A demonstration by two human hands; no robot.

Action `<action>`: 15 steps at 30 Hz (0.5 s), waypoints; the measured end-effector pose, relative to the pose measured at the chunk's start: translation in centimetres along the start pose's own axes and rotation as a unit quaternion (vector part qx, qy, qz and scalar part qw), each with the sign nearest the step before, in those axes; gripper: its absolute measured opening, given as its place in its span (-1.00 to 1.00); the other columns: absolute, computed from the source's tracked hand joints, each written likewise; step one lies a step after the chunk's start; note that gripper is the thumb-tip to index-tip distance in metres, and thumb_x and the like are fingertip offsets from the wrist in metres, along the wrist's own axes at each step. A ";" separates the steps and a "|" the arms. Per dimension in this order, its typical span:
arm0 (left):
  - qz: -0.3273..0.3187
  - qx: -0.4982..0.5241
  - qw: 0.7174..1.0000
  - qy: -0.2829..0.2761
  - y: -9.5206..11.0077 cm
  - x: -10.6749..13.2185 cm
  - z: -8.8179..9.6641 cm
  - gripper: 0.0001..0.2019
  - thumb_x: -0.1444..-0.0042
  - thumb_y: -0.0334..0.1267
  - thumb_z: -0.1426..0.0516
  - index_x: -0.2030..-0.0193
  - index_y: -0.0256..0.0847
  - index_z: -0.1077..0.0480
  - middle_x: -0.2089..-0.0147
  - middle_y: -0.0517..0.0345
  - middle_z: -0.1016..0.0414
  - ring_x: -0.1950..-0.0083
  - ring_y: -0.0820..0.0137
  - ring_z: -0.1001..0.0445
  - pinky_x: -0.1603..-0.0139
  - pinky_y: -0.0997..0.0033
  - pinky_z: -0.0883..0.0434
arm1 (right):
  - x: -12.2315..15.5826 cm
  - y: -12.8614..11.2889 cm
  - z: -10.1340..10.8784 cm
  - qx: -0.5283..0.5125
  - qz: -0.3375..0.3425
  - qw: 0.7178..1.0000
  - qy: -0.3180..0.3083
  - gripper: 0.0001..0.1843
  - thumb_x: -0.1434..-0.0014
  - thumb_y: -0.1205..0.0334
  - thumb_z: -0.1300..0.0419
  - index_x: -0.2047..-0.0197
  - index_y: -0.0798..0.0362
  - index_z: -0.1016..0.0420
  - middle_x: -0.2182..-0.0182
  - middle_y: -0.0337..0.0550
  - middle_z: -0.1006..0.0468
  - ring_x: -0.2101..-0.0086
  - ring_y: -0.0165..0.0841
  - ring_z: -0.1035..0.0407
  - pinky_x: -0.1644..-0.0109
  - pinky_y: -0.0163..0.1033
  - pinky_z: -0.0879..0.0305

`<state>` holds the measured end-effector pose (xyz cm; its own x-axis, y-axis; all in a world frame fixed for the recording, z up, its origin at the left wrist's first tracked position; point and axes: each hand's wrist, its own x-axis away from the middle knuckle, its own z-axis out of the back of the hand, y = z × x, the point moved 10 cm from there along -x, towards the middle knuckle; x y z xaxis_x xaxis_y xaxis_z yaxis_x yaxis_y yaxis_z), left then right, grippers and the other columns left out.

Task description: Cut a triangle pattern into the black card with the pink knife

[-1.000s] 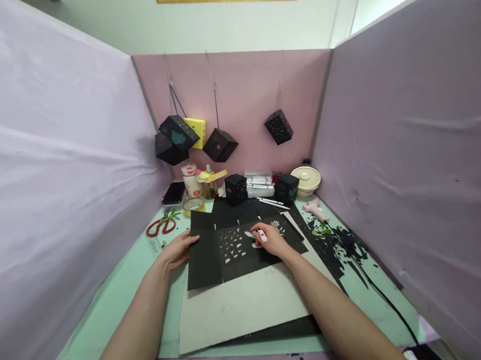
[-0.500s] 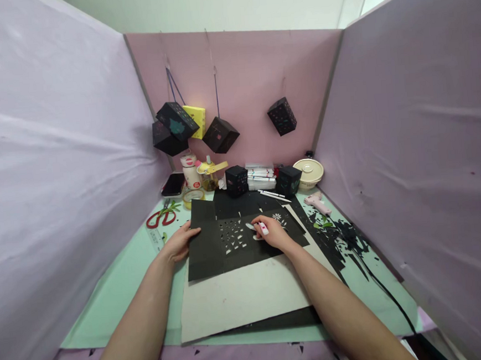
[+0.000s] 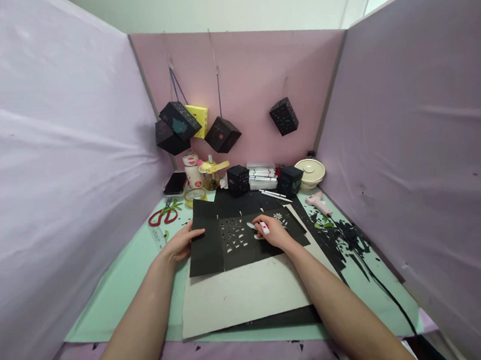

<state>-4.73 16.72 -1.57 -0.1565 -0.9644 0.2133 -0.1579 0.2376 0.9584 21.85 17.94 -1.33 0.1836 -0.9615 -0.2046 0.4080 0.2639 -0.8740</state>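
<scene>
A sheet of black card (image 3: 207,255) with creases and cut-out shapes lies over a pale board (image 3: 241,299). At its left edge, my left hand (image 3: 181,243) pinches the card, thumb on top and fingers under the edge. My right hand (image 3: 273,234) is closed around a short white pen-shaped tool (image 3: 265,228) with a pink mark. Its tip is hidden by my fingers, so I cannot tell its exact kind. White petal-shaped openings show beside those fingers, and a flower cut-out (image 3: 278,217) lies just beyond the hand.
Red-handled scissors (image 3: 163,216) and a clear ruler (image 3: 158,237) lie left. A pink glue gun (image 3: 318,203) and black scraps (image 3: 349,238) lie right, with a cable. Black boxes (image 3: 238,180), markers (image 3: 262,178) and a lidded bowl (image 3: 310,172) stand behind. Decorated boxes (image 3: 223,135) hang above.
The left part of the card sits slightly higher, with its crease showing more sharply. My right hand keeps nearly the same place on the card. The whole view has shifted slightly.
</scene>
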 end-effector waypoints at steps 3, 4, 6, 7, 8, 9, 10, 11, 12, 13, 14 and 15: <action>0.006 -0.007 1.000 -0.012 -0.1 0.3 -0.3 -0.38 0.16 -0.31 -0.39 -0.08 -0.13 -0.32 0.05 -0.01 -0.59 0.11 0.13 -0.62 0.20 0.28 -0.60 | 0.1 -0.6 0.6 0.023 0.006 1.000 0.020 -0.77 -0.17 0.20 -0.10 0.21 0.05 -0.56 0.60 -0.26 -0.55 0.50 -0.35 -0.48 0.35 -0.32 -0.39; 0.007 -0.008 1.000 -0.015 -0.2 0.3 -0.3 -0.37 0.17 -0.32 -0.39 -0.08 -0.13 -0.32 0.04 -0.01 -0.59 0.10 0.13 -0.62 0.19 0.28 -0.60 | 0.0 -0.8 1.2 0.035 0.006 0.999 0.038 -0.76 -0.17 0.19 -0.10 0.20 0.04 -0.56 0.57 -0.24 -0.57 0.49 -0.34 -0.48 0.33 -0.31 -0.39; 0.007 -0.010 1.000 -0.017 -0.2 0.4 -0.3 -0.35 0.19 -0.33 -0.39 -0.09 -0.12 -0.31 0.04 0.00 -0.59 0.09 0.13 -0.62 0.17 0.28 -0.59 | 0.0 -0.8 3.5 0.065 -0.001 0.993 0.096 -0.73 -0.18 0.17 -0.09 0.14 0.05 -0.55 0.47 -0.19 -0.61 0.42 -0.31 -0.49 0.27 -0.28 -0.39; 0.006 -0.010 1.000 -0.017 -0.2 0.4 -0.3 -0.34 0.20 -0.34 -0.39 -0.09 -0.11 -0.30 0.03 0.01 -0.59 0.10 0.14 -0.62 0.17 0.29 -0.59 | 0.1 -0.7 5.0 0.083 -0.008 0.987 0.135 -0.69 -0.19 0.16 -0.08 0.09 0.06 -0.54 0.40 -0.14 -0.63 0.37 -0.29 -0.50 0.23 -0.26 -0.38; 0.006 -0.010 1.000 -0.018 -0.2 0.4 -0.3 -0.34 0.21 -0.34 -0.39 -0.09 -0.11 -0.30 0.03 0.02 -0.59 0.10 0.15 -0.62 0.17 0.30 -0.59 | 0.3 -0.4 6.7 0.103 -0.019 0.979 0.175 -0.66 -0.20 0.14 -0.06 0.03 0.07 -0.51 0.32 -0.08 -0.63 0.32 -0.26 -0.50 0.18 -0.23 -0.38; 0.005 -0.009 1.000 -0.019 -0.2 0.4 -0.3 -0.33 0.22 -0.35 -0.38 -0.09 -0.11 -0.30 0.04 0.02 -0.59 0.11 0.15 -0.62 0.17 0.30 -0.59 | 0.5 -0.1 8.5 0.125 -0.033 0.968 0.215 -0.62 -0.22 0.14 -0.04 -0.03 0.08 -0.47 0.24 -0.03 -0.62 0.25 -0.22 -0.49 0.11 -0.19 -0.37; 0.005 -0.009 1.000 -0.020 -0.2 0.4 -0.3 -0.32 0.22 -0.35 -0.38 -0.10 -0.10 -0.29 0.04 0.02 -0.59 0.12 0.15 -0.62 0.18 0.30 -0.58 | 0.9 0.4 10.1 0.147 -0.049 0.956 0.249 -0.59 -0.22 0.16 -0.03 -0.08 0.10 -0.44 0.16 0.03 -0.61 0.18 -0.18 -0.48 0.06 -0.16 -0.35; 0.005 -0.009 1.000 -0.022 -0.2 0.4 -0.4 -0.32 0.23 -0.36 -0.37 -0.10 -0.10 -0.29 0.04 0.02 -0.59 0.13 0.15 -0.62 0.19 0.29 -0.58 | 1.2 0.9 11.6 0.167 -0.066 0.945 0.274 -0.57 -0.21 0.19 -0.04 -0.11 0.11 -0.41 0.10 0.09 -0.59 0.11 -0.14 -0.46 0.02 -0.13 -0.33; 0.005 -0.008 1.000 -0.025 -0.2 0.3 -0.4 -0.31 0.23 -0.36 -0.37 -0.10 -0.11 -0.29 0.04 0.02 -0.58 0.14 0.15 -0.62 0.20 0.28 -0.58 | 1.5 1.5 12.8 0.185 -0.085 0.935 0.291 -0.56 -0.19 0.21 -0.07 -0.12 0.13 -0.40 0.07 0.14 -0.57 0.07 -0.10 -0.44 0.01 -0.11 -0.31; 0.005 -0.008 1.000 -0.028 -0.2 0.3 -0.5 -0.31 0.23 -0.36 -0.37 -0.11 -0.11 -0.29 0.04 0.01 -0.58 0.14 0.14 -0.62 0.20 0.27 -0.58 | 1.7 2.1 13.8 0.201 -0.105 0.927 0.300 -0.55 -0.17 0.23 -0.10 -0.12 0.14 -0.40 0.07 0.18 -0.57 0.05 -0.06 -0.44 0.01 -0.08 -0.30; 0.005 -0.008 1.000 -0.030 -0.2 0.3 -0.6 -0.31 0.23 -0.37 -0.37 -0.11 -0.12 -0.29 0.04 0.00 -0.58 0.13 0.13 -0.62 0.20 0.26 -0.58 | 1.9 2.8 14.4 0.214 -0.126 0.920 0.303 -0.55 -0.15 0.24 -0.13 -0.11 0.16 -0.41 0.08 0.22 -0.57 0.06 -0.02 -0.44 0.02 -0.06 -0.30; 0.004 -0.008 0.999 -0.031 -0.2 0.3 -0.6 -0.31 0.23 -0.37 -0.36 -0.12 -0.13 -0.29 0.04 -0.01 -0.58 0.13 0.13 -0.62 0.19 0.25 -0.58 | 2.0 3.5 14.8 0.225 -0.144 0.915 0.302 -0.56 -0.15 0.25 -0.14 -0.10 0.17 -0.42 0.10 0.24 -0.58 0.07 0.01 -0.45 0.05 -0.05 -0.30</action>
<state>-4.16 16.29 -1.54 -0.2177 -0.9532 0.2097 -0.1413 0.2433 0.9596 36.91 18.03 1.78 -0.4621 -0.8274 -0.3193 0.7139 -0.1334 -0.6874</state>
